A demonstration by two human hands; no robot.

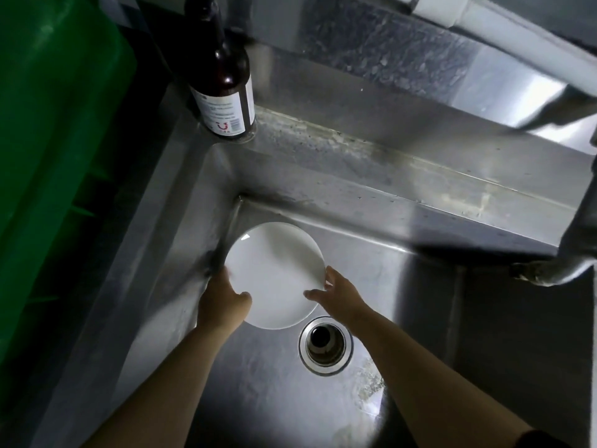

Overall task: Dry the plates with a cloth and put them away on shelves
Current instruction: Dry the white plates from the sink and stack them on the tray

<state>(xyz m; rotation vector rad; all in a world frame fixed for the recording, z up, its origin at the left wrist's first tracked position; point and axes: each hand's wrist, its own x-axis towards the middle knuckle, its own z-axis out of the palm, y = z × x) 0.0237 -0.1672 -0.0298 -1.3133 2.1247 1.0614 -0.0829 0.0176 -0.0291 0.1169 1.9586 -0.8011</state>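
Observation:
A round white plate [274,273] lies in the far left corner of a steel sink [403,286]. My left hand [223,302] grips the plate's near left rim, thumb on top of it. My right hand [336,294] reaches to the plate's right rim, its fingertips touching the edge with the fingers fairly straight. No cloth is in view.
A dark brown bottle [226,88] with a white label stands on the sink's back left corner. The drain [325,344] sits just right of the plate. A green crate [55,140] fills the left side. A pipe [549,273] juts over the sink at right.

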